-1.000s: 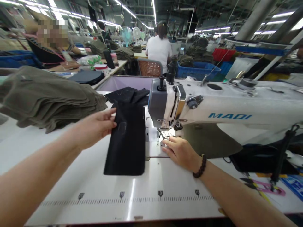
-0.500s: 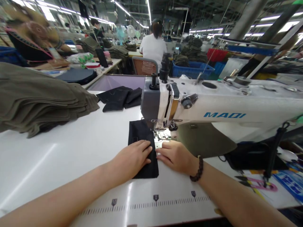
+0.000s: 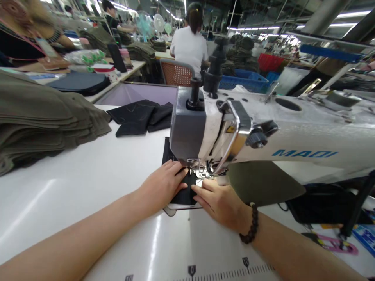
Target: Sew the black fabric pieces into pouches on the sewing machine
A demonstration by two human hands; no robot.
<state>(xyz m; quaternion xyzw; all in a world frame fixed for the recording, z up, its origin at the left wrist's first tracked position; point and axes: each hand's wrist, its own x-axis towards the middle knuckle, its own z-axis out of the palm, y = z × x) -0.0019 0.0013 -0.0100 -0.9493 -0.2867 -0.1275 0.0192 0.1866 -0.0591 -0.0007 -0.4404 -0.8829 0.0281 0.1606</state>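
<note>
The sewing machine [image 3: 293, 136] overhangs part of a black cloth [image 3: 184, 197]. The left hand [image 3: 164, 186] rests on it, fingers together, thumb apart; the right hand [image 3: 223, 201], fingers slightly spread, meets its edge. Uneven pressure could skew the cloth; straying fingertips risk pricking.
</note>
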